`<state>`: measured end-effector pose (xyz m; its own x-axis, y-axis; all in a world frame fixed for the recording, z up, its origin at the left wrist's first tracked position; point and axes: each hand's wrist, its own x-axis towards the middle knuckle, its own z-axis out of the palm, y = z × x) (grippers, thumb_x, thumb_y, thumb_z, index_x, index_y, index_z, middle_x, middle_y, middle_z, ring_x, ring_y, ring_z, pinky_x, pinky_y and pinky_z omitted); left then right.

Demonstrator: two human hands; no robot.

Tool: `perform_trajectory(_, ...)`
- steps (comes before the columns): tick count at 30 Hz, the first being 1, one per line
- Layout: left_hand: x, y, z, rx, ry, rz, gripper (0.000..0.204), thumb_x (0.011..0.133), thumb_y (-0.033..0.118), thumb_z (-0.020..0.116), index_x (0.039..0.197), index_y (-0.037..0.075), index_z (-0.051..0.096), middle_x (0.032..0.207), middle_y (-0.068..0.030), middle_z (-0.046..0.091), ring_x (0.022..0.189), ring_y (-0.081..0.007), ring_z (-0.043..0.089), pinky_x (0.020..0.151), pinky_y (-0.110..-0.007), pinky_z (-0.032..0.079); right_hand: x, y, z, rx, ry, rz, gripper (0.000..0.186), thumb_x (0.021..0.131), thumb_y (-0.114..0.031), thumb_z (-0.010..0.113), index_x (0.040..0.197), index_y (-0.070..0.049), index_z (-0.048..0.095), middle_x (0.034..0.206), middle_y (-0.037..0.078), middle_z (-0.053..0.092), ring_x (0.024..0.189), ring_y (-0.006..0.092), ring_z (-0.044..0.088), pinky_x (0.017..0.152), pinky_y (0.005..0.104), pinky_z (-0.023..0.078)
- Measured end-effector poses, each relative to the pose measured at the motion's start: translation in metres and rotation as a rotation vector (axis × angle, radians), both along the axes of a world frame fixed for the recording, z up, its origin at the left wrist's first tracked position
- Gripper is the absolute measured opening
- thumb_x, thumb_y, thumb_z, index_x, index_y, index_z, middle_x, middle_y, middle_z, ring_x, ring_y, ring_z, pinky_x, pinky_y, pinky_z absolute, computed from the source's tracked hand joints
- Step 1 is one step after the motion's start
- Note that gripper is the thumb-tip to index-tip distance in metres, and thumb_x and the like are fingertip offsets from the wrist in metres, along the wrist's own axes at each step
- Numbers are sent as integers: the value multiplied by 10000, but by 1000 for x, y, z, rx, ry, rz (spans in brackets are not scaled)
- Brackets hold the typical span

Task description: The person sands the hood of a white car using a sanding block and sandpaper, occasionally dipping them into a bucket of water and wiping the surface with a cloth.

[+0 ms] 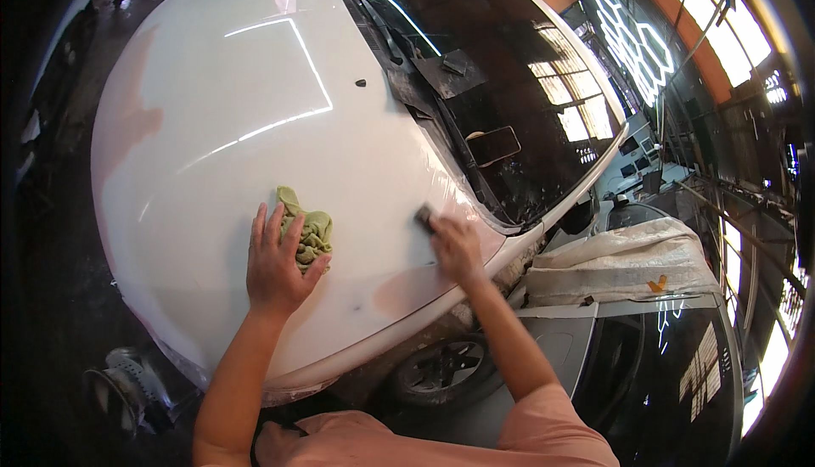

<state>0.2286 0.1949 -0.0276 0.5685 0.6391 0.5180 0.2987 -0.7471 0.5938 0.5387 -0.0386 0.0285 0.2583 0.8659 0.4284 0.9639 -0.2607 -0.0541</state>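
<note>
A white car hood (212, 161) with pinkish patches fills the middle. My left hand (278, 263) lies on it with fingers stretched and spread. Against its thumb side, partly under the fingers, is a crumpled green cloth (316, 233). Further right, near the windshield corner, my right hand (457, 246) is closed round a small dark block (424, 217), pressed to the hood. Motion blurs this hand slightly, and its fingers hide part of the block. A pinkish patch (412, 290) and a small grey spot show on the hood between my forearms.
A phone (493, 146) and dark sheets lie by the windshield (509, 59). Along the right side stands a dark grey car (543, 348), with a pale cover (620, 255) over part of it. A metal wheel part (127, 391) is on the floor at lower left.
</note>
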Motion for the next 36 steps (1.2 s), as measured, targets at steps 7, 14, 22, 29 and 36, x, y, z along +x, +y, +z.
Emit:
perform_trajectory(7,11,-14,1,-7,-31,-49,714,897,447,787,1474,98,553,1583,-224,447,1539,-490,315,1230,-590,340,62,57,40,40,36,-146,364,937,-175,734,1300,-135,735,1250,124,710,1149,374,627,987,498,480)
perform_trajectory(14,-8,5,-3,8,15,29,707,903,442,785,1476,104,549,1586,-226,444,1537,-495,316,1227,-587,343,-47,37,7,-107,23,-7,458,928,-216,744,1369,-138,650,1340,113,695,1132,348,656,990,527,472)
perform_trajectory(22,10,-10,-4,20,-35,-21,708,893,487,787,1453,108,574,1560,-235,454,1514,-514,336,1214,-606,356,50,81,33,20,-98,-187,406,956,-209,729,1359,-162,698,1208,95,694,1115,362,615,999,470,484)
perform_trajectory(29,0,-2,-3,23,-9,-10,694,929,478,756,1466,89,551,1573,-242,438,1531,-510,315,1216,-597,354,-23,30,7,-28,-114,52,368,912,-207,765,1276,-167,732,1156,91,668,1036,322,633,930,458,506)
perform_trajectory(36,7,-8,-6,23,-24,-27,699,918,466,766,1467,89,553,1578,-240,439,1530,-510,319,1216,-595,356,16,74,18,-41,-152,-176,370,939,-237,737,1297,-147,721,1160,104,678,1060,337,617,935,479,501)
